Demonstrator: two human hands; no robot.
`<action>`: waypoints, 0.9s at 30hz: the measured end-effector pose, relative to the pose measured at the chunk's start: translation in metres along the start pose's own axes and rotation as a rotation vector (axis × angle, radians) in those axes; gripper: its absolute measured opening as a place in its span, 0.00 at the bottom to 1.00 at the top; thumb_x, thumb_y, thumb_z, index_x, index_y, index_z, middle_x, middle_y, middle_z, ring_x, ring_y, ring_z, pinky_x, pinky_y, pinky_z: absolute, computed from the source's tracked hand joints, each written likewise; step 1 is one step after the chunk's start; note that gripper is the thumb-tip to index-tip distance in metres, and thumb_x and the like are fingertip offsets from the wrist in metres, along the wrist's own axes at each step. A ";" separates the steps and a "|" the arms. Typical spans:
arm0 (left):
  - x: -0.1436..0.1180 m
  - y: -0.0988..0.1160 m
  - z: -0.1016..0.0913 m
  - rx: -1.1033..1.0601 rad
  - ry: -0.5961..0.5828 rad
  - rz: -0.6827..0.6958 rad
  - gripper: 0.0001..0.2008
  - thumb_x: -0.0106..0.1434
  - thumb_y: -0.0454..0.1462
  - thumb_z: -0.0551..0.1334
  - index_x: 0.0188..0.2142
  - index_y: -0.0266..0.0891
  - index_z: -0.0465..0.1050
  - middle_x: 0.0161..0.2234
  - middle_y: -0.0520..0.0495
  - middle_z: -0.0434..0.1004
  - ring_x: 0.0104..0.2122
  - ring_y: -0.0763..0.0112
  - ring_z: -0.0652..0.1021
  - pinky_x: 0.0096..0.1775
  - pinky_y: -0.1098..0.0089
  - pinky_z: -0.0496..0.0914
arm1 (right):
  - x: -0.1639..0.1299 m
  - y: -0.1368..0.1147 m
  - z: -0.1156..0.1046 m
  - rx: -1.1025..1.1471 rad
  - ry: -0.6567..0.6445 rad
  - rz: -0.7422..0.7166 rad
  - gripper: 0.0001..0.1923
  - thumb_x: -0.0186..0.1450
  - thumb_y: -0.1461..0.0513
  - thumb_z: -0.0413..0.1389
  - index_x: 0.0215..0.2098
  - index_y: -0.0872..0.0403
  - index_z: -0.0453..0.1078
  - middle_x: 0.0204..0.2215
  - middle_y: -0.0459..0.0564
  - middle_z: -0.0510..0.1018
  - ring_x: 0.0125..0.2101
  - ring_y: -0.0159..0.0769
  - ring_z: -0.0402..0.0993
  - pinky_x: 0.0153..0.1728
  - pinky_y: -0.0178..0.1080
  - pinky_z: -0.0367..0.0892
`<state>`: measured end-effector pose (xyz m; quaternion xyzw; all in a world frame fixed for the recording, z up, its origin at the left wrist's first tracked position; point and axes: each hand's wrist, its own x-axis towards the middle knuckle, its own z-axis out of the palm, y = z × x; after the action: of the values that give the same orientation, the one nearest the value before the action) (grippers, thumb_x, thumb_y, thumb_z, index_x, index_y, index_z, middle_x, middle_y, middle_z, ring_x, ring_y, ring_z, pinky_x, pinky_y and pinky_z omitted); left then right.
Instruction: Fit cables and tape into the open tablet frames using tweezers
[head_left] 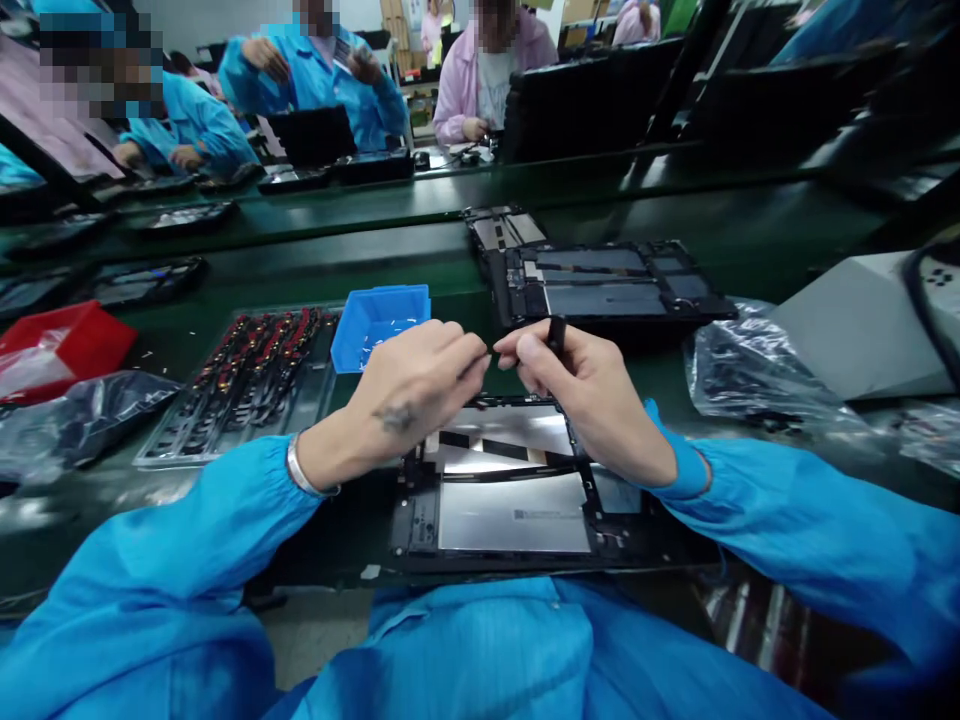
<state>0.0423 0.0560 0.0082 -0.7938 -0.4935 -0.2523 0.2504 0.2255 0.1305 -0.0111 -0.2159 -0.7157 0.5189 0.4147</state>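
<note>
My left hand [420,385] is closed in a pinch above the far edge of an opened tablet, and whatever its fingertips hold is hidden. My right hand [592,385], close beside it, is closed around a slim black tool [556,336] whose end sticks up past the index finger. The fingertips of both hands almost meet. Below them the opened tablet [420,515] lies flat at the bench's front edge, with silver battery plates and dark cables showing. A blue bin [382,305] with small pale pieces inside stands just beyond my left hand.
At left are a clear tray [161,445] of red-and-black small parts, a red bin [90,345] and plastic bags. More opened tablets [615,280] lie ahead on the green bench. A clear bag [750,365] and grey box [870,320] sit right. Co-workers face me across the line.
</note>
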 end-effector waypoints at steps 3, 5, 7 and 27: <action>0.000 -0.004 -0.004 -0.484 0.003 -0.328 0.11 0.70 0.37 0.62 0.32 0.35 0.75 0.25 0.52 0.72 0.24 0.77 0.67 0.26 0.74 0.59 | 0.005 0.004 -0.004 -0.100 -0.061 -0.024 0.12 0.69 0.54 0.60 0.35 0.54 0.76 0.28 0.44 0.76 0.29 0.29 0.67 0.31 0.34 0.63; 0.002 -0.004 -0.005 -0.655 0.010 -0.456 0.13 0.69 0.41 0.63 0.31 0.35 0.76 0.24 0.52 0.72 0.24 0.78 0.67 0.25 0.74 0.58 | 0.007 0.006 -0.005 -0.110 -0.098 -0.023 0.11 0.67 0.55 0.62 0.33 0.55 0.76 0.27 0.44 0.76 0.29 0.29 0.68 0.31 0.34 0.63; 0.002 -0.001 -0.005 -0.723 0.020 -0.514 0.14 0.68 0.42 0.65 0.30 0.35 0.77 0.24 0.52 0.73 0.24 0.77 0.67 0.25 0.75 0.59 | 0.008 0.008 -0.004 -0.093 -0.122 -0.020 0.10 0.65 0.56 0.63 0.31 0.55 0.76 0.26 0.44 0.76 0.28 0.29 0.67 0.30 0.35 0.62; -0.054 -0.020 0.006 -0.347 -0.316 -0.235 0.10 0.73 0.35 0.57 0.42 0.35 0.77 0.37 0.47 0.80 0.36 0.68 0.79 0.34 0.71 0.69 | -0.017 0.012 -0.080 -0.762 -0.563 0.109 0.08 0.70 0.61 0.52 0.35 0.52 0.72 0.33 0.50 0.77 0.37 0.40 0.71 0.35 0.40 0.64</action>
<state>0.0044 0.0324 -0.0283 -0.7917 -0.5646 -0.2334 -0.0009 0.2986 0.1677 -0.0194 -0.2409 -0.9271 0.2788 0.0683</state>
